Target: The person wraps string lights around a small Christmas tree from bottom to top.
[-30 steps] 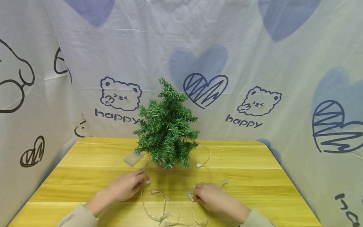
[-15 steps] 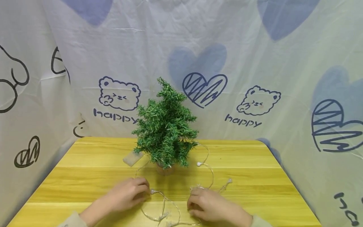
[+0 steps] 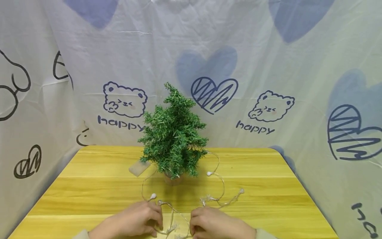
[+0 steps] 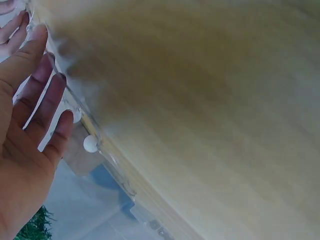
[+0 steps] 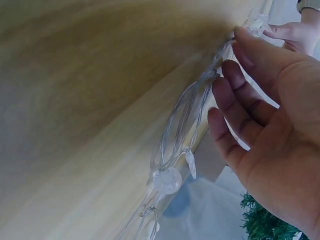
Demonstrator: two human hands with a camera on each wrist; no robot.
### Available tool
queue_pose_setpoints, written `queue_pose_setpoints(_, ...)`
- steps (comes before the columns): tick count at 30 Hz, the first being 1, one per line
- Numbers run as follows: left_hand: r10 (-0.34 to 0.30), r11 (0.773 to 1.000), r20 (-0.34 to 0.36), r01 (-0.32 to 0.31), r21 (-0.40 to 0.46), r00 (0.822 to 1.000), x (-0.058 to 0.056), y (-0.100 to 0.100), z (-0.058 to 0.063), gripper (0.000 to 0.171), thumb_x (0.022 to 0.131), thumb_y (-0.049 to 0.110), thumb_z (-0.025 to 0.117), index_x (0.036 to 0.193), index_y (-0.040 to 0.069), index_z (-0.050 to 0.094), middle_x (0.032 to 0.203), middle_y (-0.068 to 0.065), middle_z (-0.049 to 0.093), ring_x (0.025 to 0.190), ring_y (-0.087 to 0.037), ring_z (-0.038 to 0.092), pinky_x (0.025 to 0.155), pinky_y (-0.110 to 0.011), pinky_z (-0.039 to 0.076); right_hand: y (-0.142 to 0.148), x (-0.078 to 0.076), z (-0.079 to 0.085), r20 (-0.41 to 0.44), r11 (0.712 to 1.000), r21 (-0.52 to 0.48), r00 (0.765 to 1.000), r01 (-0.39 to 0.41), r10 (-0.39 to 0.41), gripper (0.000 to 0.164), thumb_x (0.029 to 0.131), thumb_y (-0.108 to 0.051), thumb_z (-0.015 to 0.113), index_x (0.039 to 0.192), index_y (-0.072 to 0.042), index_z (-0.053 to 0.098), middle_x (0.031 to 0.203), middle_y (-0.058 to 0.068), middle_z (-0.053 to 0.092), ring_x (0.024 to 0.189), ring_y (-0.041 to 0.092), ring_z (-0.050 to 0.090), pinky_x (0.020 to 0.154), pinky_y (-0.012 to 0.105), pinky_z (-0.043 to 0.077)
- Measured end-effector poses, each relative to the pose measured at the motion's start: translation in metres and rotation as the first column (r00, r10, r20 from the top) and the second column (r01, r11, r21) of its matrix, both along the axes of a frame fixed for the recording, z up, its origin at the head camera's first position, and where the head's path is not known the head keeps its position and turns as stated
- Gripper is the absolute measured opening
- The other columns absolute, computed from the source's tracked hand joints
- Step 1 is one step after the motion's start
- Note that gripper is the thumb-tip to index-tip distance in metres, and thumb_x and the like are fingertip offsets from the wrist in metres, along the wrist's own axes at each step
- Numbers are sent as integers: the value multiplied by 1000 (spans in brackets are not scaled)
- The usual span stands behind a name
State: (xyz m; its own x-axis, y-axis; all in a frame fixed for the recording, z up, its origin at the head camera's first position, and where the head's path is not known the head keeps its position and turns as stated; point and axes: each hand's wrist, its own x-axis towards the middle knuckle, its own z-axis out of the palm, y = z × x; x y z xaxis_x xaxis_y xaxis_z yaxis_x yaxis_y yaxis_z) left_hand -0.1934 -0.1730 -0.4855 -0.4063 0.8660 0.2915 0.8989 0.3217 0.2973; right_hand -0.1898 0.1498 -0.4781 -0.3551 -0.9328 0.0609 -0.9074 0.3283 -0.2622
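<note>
A string of fairy lights (image 3: 209,173), thin clear wire with small whitish bulbs, winds over the table in front of a small artificial Christmas tree (image 3: 174,132). My left hand (image 3: 135,219) pinches the wire between thumb and finger near the table's front, its other fingers loosely bent. A little to its right, my right hand (image 3: 221,224) also pinches the wire with its fingertips. In the right wrist view, looped strands and a clear bulb (image 5: 167,180) lie beside that hand. A round white bulb (image 4: 90,144) shows near my left fingers. The exact pinch points are partly hidden.
The tree stands in a brownish pot (image 3: 173,180) on the yellow wood-grain table (image 3: 262,169). A pale flat rectangular box (image 3: 139,168) lies behind left of the pot. White printed cloth (image 3: 253,66) hangs behind and at both sides.
Both hands have moved toward the table's front and closer together. A white bulb earlier at my left fingers now lies on the table. A loose wire end at right has shifted outward.
</note>
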Motion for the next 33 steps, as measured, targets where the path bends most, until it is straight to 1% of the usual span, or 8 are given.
queue_pose_setpoints(7, -22, 1000, 36, 21, 4, 999, -3, 0, -6, 12, 84, 26, 86, 92, 28, 78, 97, 22, 67, 93, 11, 59, 86, -17, 52, -3, 1, 0, -27, 1000, 24, 1000, 1, 0, 11, 103, -22, 68, 93, -26, 69, 90, -18, 57, 82, -10, 47, 78, 2, 38)
queue_pose_setpoints(10, -20, 1000, 30, 20, 4, 999, -3, 0, -6, 9, 87, 25, 83, 93, 28, 77, 97, 22, 67, 94, 10, 60, 86, -17, 52, -2, 2, 2, 49, 998, 33, 997, 57, -58, 14, 105, -24, 66, 90, -25, 64, 85, -20, 53, 76, -9, 44, 72, 6, 40)
queue_pose_setpoints(14, -4, 999, 54, 1, 49, 999, -2, -1, -4, 4, 93, 23, 79, 96, 24, 76, 96, 19, 68, 91, 8, 61, 83, -15, 53, 3, 3, 11, 222, 984, 36, 959, 172, -176, 15, 109, -26, 57, 94, -22, 58, 78, -20, 51, 67, -7, 43, 65, 12, 43)
queue_pose_setpoints(18, 48, 991, 78, -57, 118, 996, -2, -3, 3, 6, 95, 16, 76, 98, 21, 74, 97, 14, 68, 88, 5, 62, 78, -14, 54, 9, 3, 20, 295, 967, 11, 923, 255, -247, 12, 111, -26, 51, 101, -20, 55, 76, -18, 50, 65, -6, 43, 63, 15, 45)
queue_pose_setpoints(22, 118, 972, 63, -128, 199, 991, -2, -6, 13, 10, 96, 10, 74, 100, 19, 73, 96, 13, 65, 86, 4, 61, 75, -18, 57, 16, 0, 26, 302, 941, -63, 905, 331, -299, 9, 111, -25, 53, 103, -21, 56, 80, -18, 48, 67, -5, 42, 61, 16, 44)
queue_pose_setpoints(26, 175, 940, 73, -188, 284, 982, -4, -9, 25, 13, 96, 8, 73, 102, 19, 72, 95, 16, 62, 85, 3, 60, 74, -22, 58, 26, -3, 30, 305, 912, -145, 894, 383, -327, 9, 107, -29, 62, 106, -20, 63, 73, -18, 45, 61, -5, 36, 56, 15, 39)
queue_pose_setpoints(28, 200, 924, 77, -214, 317, 977, -4, -11, 30, 16, 96, 7, 73, 103, 21, 71, 96, 16, 62, 85, 2, 60, 74, -23, 58, 33, -4, 33, 283, 903, -170, 897, 396, -340, 13, 104, -32, 66, 107, -19, 67, 71, -16, 43, 60, -4, 33, 55, 15, 36)
queue_pose_setpoints(33, 222, 882, 75, -234, 409, 972, -7, -17, 39, 26, 93, 0, 75, 104, 23, 70, 98, 12, 64, 85, -3, 63, 75, -22, 58, 50, -6, 42, 156, 889, -244, 921, 387, -358, 12, 102, -27, 69, 104, -17, 73, 84, -14, 60, 66, -6, 40, 57, 17, 43)
